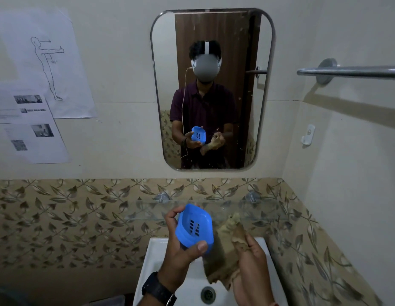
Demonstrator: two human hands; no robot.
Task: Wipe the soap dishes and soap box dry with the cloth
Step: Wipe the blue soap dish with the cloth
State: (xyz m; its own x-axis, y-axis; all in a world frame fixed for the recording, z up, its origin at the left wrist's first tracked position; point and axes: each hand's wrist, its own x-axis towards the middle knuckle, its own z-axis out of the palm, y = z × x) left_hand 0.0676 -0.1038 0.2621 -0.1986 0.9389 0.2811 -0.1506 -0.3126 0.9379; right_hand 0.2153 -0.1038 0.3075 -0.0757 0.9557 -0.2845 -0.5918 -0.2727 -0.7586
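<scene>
A blue plastic soap dish [193, 227] with drain slots in its floor is tilted with its hollow side towards me. My left hand [177, 257] grips it, thumb on the near rim and fingers round the far edge. Just to its right hangs a crumpled tan cloth [225, 250], bunched in my right hand [251, 268]. Cloth and dish are side by side over the white sink [154, 259], apart or barely touching. No other soap dish or soap box shows.
A glass shelf [258, 209] runs along the leaf-patterned tiles just behind my hands. The sink drain [208, 295] lies below. A mirror [212, 89] hangs above, a metal towel bar [351, 71] juts from the right wall, with a white hook [308, 134] under it.
</scene>
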